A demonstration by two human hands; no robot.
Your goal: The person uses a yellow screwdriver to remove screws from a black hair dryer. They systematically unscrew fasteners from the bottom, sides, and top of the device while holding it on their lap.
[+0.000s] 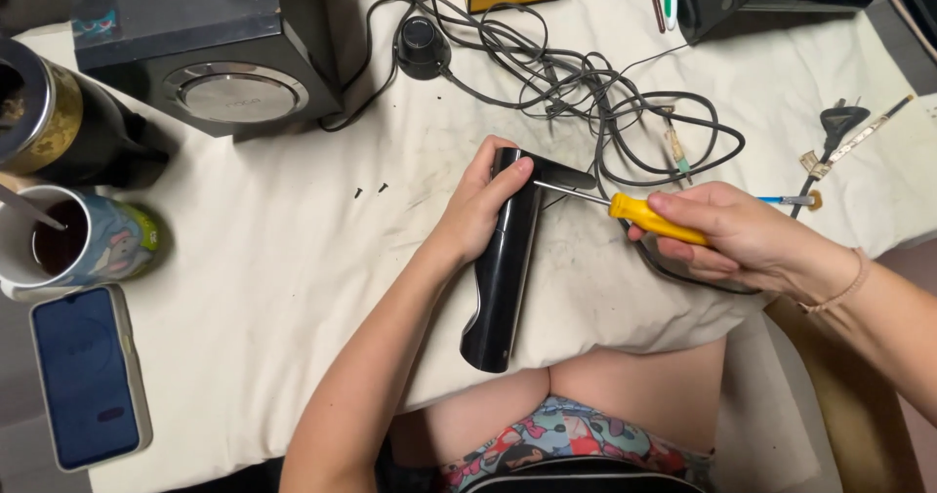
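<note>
At the table's front edge, a glossy black speaker shell (503, 278) clasped by the left hand (478, 210), fingers wrapped over its top, a yellow-handled screwdriver (634, 215) gripped tight in the right hand (742, 234), tip pressed to the shell.

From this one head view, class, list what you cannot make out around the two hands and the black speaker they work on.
- Screwdriver tip: too small, lost against the glossy black speaker.
- Speaker's far side: covered by the left hand.
- Screwdriver handle's rear: wrapped by the right hand.
- Two tiny screws on the cloth: too small to tell type.
- Subwoofer: top cut off by the frame edge.
</note>
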